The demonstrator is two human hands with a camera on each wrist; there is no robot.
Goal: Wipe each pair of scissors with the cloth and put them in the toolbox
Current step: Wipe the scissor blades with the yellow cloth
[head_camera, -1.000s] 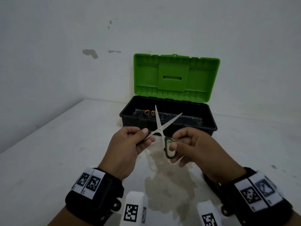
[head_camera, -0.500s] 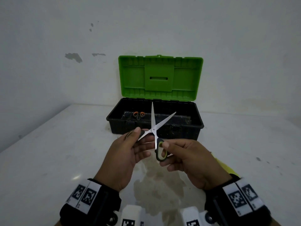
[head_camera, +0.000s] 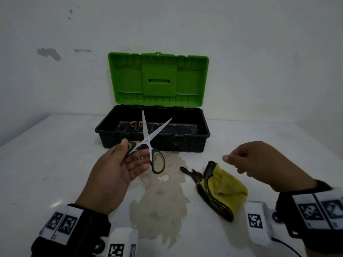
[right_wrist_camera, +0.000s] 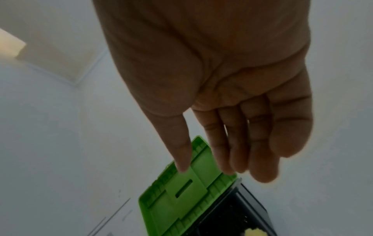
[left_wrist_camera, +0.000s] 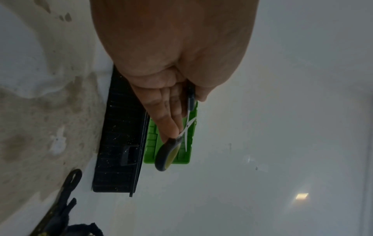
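My right hand (head_camera: 263, 164) has let go of the scissors (head_camera: 148, 143). Half a second ago its fingers pinched the green-lined handle loop; now it hangs to the right, well apart from them, above the yellow cloth (head_camera: 222, 186), with its fingers (right_wrist_camera: 238, 143) loosely extended and holding nothing. My left hand (head_camera: 118, 169) now carries the scissors alone, thumb on one loop, the other loop dangling free below my fingers (left_wrist_camera: 169, 121). The blades are spread as before. My head has also tipped down and back, so the cloth, barely glimpsed behind my right wrist earlier, now shows in full on the worktop (head_camera: 46, 164).
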